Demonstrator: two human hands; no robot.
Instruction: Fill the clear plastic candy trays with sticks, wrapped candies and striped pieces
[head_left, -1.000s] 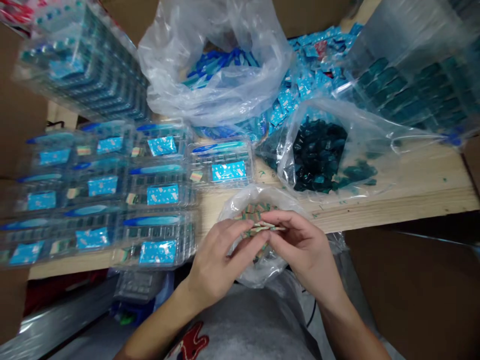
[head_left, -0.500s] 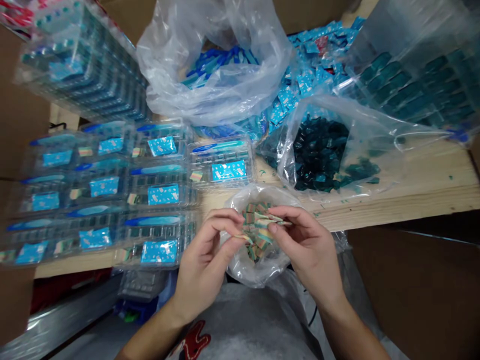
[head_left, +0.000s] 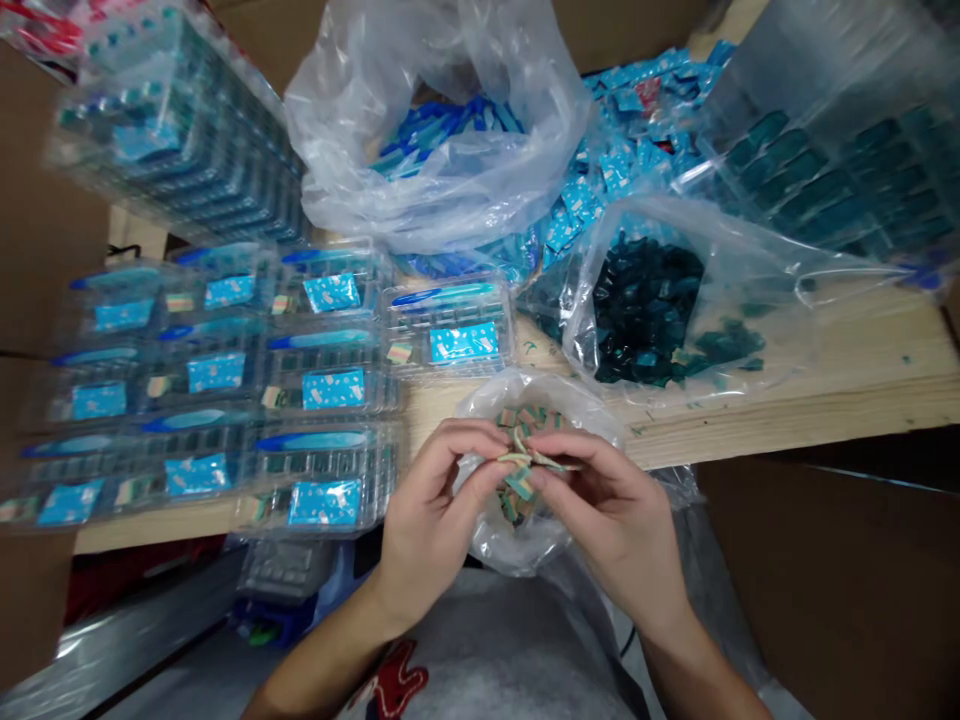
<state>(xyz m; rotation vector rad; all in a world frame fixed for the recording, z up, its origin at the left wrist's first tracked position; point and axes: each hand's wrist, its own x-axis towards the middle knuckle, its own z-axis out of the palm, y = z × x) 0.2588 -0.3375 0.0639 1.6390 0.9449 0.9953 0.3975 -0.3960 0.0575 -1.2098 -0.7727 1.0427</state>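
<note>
Over an open clear plastic bag (head_left: 495, 393) my two hands meet. My left hand (head_left: 439, 505) is closed, thumb and forefinger pinching a thin pale striped piece (head_left: 516, 457). Between the fingertips of my right hand (head_left: 619, 510) are more of these small flat pieces, striped in cream, green and pink, partly hidden by the fingers. The held pieces touch or overlap; I cannot tell which. Below them, a heap of similar striped pieces (head_left: 517, 510) fills the bag.
Clear trays (head_left: 326, 400) with blue pens and blue packets stand in rows at left, a tall tray stack (head_left: 195, 130) behind. Bags of blue pens (head_left: 450, 125) and dark teal pieces (head_left: 645, 310) lie beyond, beside loose blue packets (head_left: 622, 160). The table's front edge (head_left: 787, 440) runs at right.
My left hand has moved right, bringing its striped piece against or close to those in my right hand. The view has shifted slightly.
</note>
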